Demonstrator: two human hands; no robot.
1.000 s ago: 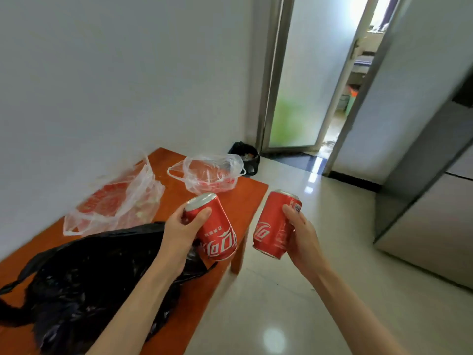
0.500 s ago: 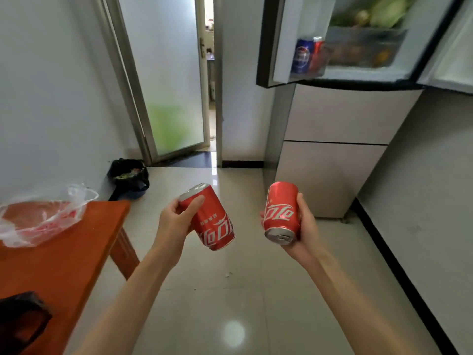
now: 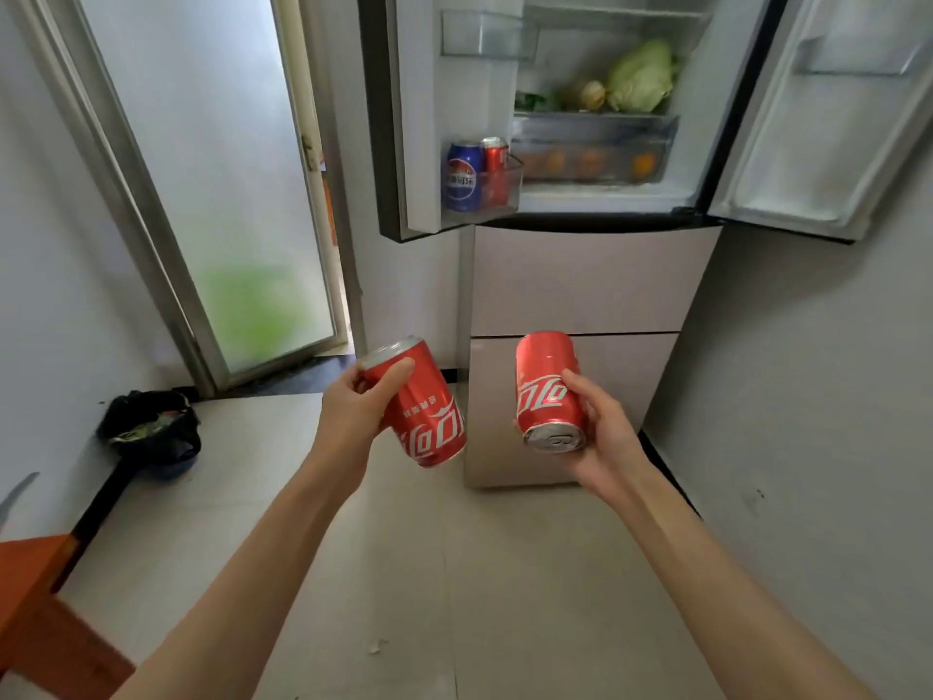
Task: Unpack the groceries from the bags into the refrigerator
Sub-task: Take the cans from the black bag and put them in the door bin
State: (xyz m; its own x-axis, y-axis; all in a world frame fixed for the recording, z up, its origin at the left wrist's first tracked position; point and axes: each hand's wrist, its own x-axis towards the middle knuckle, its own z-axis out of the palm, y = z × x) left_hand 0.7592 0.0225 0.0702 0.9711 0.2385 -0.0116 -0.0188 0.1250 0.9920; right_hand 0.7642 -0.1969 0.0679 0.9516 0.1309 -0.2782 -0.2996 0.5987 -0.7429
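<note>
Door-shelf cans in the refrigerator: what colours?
One blue can, one red can beside it, seen in the head view.

Left hand: your left hand (image 3: 353,421) grips a red can (image 3: 421,409) that tilts, its top up and to the left.
Right hand: your right hand (image 3: 603,437) holds another red can (image 3: 548,391) with its silver end facing you.
Fridge: the fridge (image 3: 580,280) is in front of you, both top doors open.
Door shelf: a blue can (image 3: 463,176) and a small red can (image 3: 496,169) stand side by side.
Inside: a green cabbage (image 3: 641,78) sits above a clear drawer (image 3: 593,149).
Floor: a dark bag (image 3: 149,431) lies by the wall.
Corner: an orange table (image 3: 35,598) shows at lower left.
</note>
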